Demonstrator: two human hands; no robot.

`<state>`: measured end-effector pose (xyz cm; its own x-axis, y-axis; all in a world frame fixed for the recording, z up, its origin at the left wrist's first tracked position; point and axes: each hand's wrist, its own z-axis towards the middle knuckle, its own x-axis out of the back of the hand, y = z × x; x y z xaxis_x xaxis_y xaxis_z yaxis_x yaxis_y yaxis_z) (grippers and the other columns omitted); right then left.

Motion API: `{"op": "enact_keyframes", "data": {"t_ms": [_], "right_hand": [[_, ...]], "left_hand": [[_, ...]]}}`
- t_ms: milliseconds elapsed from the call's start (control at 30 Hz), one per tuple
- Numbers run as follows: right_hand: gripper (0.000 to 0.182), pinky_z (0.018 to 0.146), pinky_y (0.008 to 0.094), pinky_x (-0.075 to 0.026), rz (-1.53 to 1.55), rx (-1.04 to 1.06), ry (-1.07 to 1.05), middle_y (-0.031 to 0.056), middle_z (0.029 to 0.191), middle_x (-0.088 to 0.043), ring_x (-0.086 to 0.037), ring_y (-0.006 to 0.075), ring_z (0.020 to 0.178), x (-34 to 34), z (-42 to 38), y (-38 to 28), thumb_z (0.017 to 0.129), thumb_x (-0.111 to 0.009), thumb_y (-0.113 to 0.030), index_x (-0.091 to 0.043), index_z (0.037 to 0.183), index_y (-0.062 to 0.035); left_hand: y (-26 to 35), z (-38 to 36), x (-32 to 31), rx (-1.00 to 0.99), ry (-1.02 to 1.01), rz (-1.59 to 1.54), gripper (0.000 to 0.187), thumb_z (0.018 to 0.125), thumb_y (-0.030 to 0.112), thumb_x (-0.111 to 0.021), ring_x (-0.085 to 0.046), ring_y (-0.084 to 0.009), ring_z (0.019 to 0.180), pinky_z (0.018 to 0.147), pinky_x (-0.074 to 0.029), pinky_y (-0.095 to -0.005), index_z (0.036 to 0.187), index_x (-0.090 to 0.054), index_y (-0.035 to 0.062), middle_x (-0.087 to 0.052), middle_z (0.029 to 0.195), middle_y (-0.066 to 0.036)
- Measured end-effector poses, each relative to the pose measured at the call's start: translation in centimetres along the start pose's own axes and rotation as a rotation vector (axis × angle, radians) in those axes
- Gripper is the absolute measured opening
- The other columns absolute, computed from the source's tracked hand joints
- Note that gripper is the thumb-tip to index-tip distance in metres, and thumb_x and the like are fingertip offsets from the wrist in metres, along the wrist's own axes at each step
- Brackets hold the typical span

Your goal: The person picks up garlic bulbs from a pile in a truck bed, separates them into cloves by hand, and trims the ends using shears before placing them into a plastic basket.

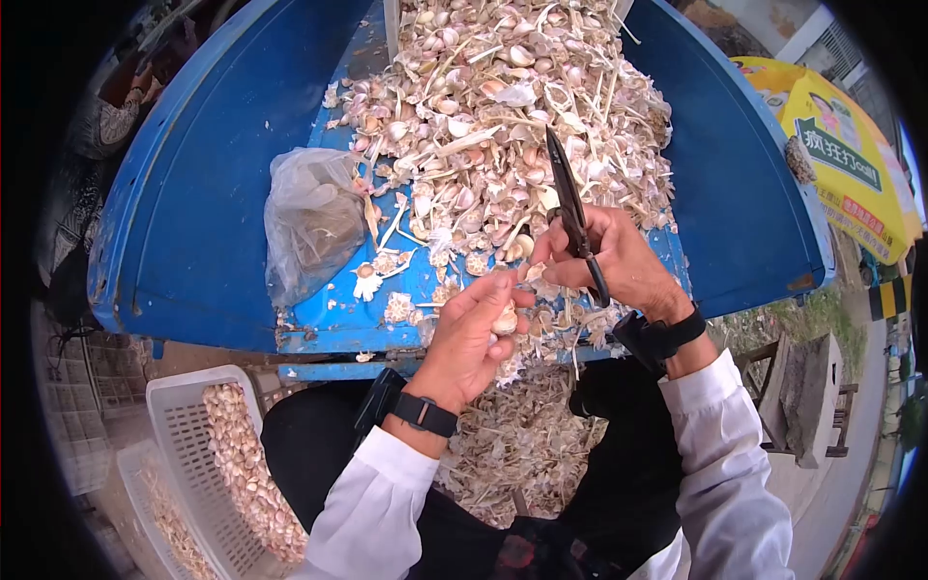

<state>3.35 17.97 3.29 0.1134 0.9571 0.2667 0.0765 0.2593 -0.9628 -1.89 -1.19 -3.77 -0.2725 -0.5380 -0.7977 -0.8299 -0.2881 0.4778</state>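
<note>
2 white sleeves [372, 512] are lying nearest me. The garlic piece [505, 319] is sitting in the left hand [469, 338], whose curled fingers are gripping it. I'm judging it light and firm, its papery skin probably slipping, so I'm favouring its sides. The right hand [619, 261] is gripping black scissors [571, 208]. Beyond, a garlic heap [527, 101] is covering the blue tray [203, 213].

Your left hand [471, 333] holds a pale, rounded garlic piece [505, 320]; your right hand [623, 261] grips a black, pointed cutting tool [568, 198] near heaped pinkish-white cloves [512, 87].
</note>
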Motion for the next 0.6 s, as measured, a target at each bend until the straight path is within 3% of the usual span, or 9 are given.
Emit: {"op": "enact_keyframes", "data": {"t_ms": [133,200,267,300,333,433,533,600], "right_hand": [[0.019,0.064,0.0215,-0.045,0.091,-0.035,-0.274,-0.0007,0.081,-0.066,-0.057,0.0054,0.072,0.2,-0.4,-0.1,0.072,-0.076,0.000,-0.065,0.088,-0.0015],[0.019,0.061,0.0233,-0.044,0.123,-0.001,-0.194,-0.0005,0.076,-0.064,-0.056,0.0060,0.069,-0.6,-0.8,0.3,0.073,-0.076,-0.003,-0.065,0.089,-0.0003],[0.024,0.061,0.0240,-0.045,-0.143,-0.012,0.141,0.0018,0.076,-0.063,-0.057,0.0077,0.068,-1.3,-1.0,0.3,0.075,-0.080,-0.010,-0.059,0.080,-0.0020],[0.033,0.056,0.0281,-0.042,-0.425,-0.028,0.213,0.0039,0.068,-0.058,-0.053,0.0116,0.061,-1.1,-1.5,-0.3,0.074,-0.082,-0.021,-0.057,0.080,-0.0008],[0.033,0.056,0.0281,-0.042,-0.411,-0.021,0.217,0.0039,0.068,-0.058,-0.053,0.0116,0.061,-1.4,-2.1,-1.0,0.074,-0.082,-0.021,-0.057,0.080,-0.0008],[0.054,0.058,0.0392,-0.048,-0.637,-0.072,0.173,0.0150,0.064,-0.058,-0.061,0.0327,0.062,-2.1,-4.4,-0.7,0.070,-0.083,-0.044,-0.055,0.078,0.0011],[0.055,0.061,0.0411,-0.051,-0.767,-0.023,0.196,0.0188,0.067,-0.061,-0.064,0.0359,0.067,-3.5,-5.9,1.6,0.071,-0.080,-0.048,-0.055,0.080,0.0014],[0.054,0.058,0.0418,-0.049,-0.835,0.017,0.225,0.0161,0.066,-0.059,-0.062,0.0357,0.062,-4.3,-6.0,2.4,0.072,-0.080,-0.049,-0.053,0.076,-0.0016]], "left_hand": [[0.5,0.0,0.3,0.124,-0.206,0.100,0.031,0.098,0.022,-0.058,-0.059,-0.0107,0.069,0.037,-0.035,-0.0130,0.123,-0.053,0.0043,-0.060,0.101,-0.009],[0.4,0.1,0.3,0.070,-0.167,0.085,0.032,0.099,0.023,-0.057,-0.059,-0.0104,0.069,0.037,-0.034,-0.0130,0.125,-0.052,0.0050,-0.060,0.102,-0.009],[0.3,0.2,0.2,0.012,-0.126,0.079,0.033,0.099,0.023,-0.057,-0.058,-0.0102,0.069,0.037,-0.034,-0.0129,0.126,-0.051,0.0057,-0.060,0.102,-0.009],[0.0,0.1,0.0,-0.089,-0.031,0.043,0.032,0.099,0.023,-0.057,-0.059,-0.0100,0.069,0.037,-0.033,-0.0132,0.126,-0.050,0.0059,-0.060,0.101,-0.007],[-0.2,0.1,-0.2,-0.190,0.065,0.007,0.031,0.099,0.023,-0.056,-0.059,-0.0099,0.069,0.037,-0.033,-0.0135,0.125,-0.049,0.0061,-0.060,0.099,-0.005],[-0.3,0.2,-0.9,-0.338,0.137,0.047,0.036,0.100,0.023,-0.055,-0.059,-0.0094,0.071,0.038,-0.034,-0.0145,0.131,-0.046,0.0063,-0.059,0.099,-0.004],[-0.8,0.1,-1.5,-0.443,0.146,0.069,0.040,0.100,0.022,-0.055,-0.059,-0.0089,0.073,0.040,-0.036,-0.0153,0.135,-0.044,0.0050,-0.058,0.101,-0.004],[-1.2,-0.2,-1.9,-0.469,0.175,0.044,0.038,0.100,0.020,-0.054,-0.060,-0.0086,0.073,0.039,-0.035,-0.0157,0.133,-0.045,0.0039,-0.058,0.101,-0.003]]}}
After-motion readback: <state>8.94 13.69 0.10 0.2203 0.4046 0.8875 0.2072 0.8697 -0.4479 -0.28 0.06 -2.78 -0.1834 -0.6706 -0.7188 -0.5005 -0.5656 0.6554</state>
